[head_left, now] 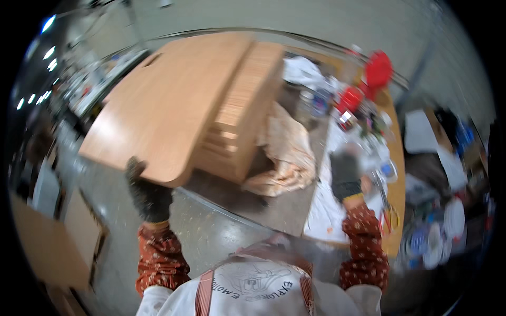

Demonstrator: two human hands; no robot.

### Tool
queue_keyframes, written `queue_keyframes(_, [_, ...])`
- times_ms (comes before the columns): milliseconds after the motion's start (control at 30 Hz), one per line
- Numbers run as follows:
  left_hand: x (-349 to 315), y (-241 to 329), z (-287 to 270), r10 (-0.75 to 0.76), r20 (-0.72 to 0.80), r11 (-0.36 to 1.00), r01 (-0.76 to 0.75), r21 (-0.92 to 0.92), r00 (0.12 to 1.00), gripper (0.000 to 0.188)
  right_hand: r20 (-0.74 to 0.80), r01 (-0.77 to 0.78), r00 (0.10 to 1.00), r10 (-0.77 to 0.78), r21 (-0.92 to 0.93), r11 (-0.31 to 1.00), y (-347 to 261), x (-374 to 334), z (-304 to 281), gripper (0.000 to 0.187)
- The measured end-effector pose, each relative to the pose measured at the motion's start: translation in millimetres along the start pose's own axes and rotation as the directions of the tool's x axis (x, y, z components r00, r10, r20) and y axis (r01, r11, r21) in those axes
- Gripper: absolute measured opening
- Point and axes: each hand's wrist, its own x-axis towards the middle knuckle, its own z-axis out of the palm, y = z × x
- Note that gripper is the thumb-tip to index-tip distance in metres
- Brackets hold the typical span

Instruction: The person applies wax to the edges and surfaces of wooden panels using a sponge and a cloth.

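Observation:
A large light-brown wooden panel [163,100] with a rounded near corner and a small slot at its far left lies on a stack of similar wooden boards [253,79]. My left hand [150,197], in a dark work glove, grips the panel's near left edge, thumb on top and fingers hidden below. Over the cluttered right side of the table, my right hand [348,171], also gloved, is smeared by motion. Near it are scissors [390,216] with yellow and red handles and a white cloth [329,205]; whether it touches anything I cannot tell.
A crumpled, stained cloth [290,158] lies beside the stack. Jars, bottles and a red object [377,71] crowd the table's far right. Plastic containers [435,237] stand to its right. Boards [47,237] lean at the lower left, beside the grey floor [116,253].

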Motion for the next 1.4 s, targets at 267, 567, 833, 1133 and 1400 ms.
queue_keyframes(267, [7,-25,-3,0.203,0.014,0.838,-0.181,0.515,0.979,0.032,0.075,0.009,0.997,-0.005,-0.046,0.999,41,17,78,0.053])
queue_keyframes(567, [11,-17,-35,0.323,0.447,0.681,-0.533,0.502,0.834,0.050,-0.286,0.019,0.947,0.144,0.498,0.867,8,37,-101,0.063])
queue_keyframes(833, [7,-10,-29,0.275,0.585,0.676,-0.586,0.447,0.763,0.041,-0.432,0.359,0.879,0.203,0.879,0.314,-19,-6,-197,0.071])
queue_keyframes(1133, [-14,-10,-1,-0.120,0.584,0.985,0.024,0.170,0.803,0.027,-0.317,0.274,0.891,-0.326,0.946,-0.171,-139,12,-314,0.089])
queue_keyframes(1400, [-2,-55,-14,-0.120,0.718,0.907,0.369,-0.201,0.685,0.040,-0.687,0.891,0.453,-0.568,0.373,0.258,-211,52,-328,0.057])
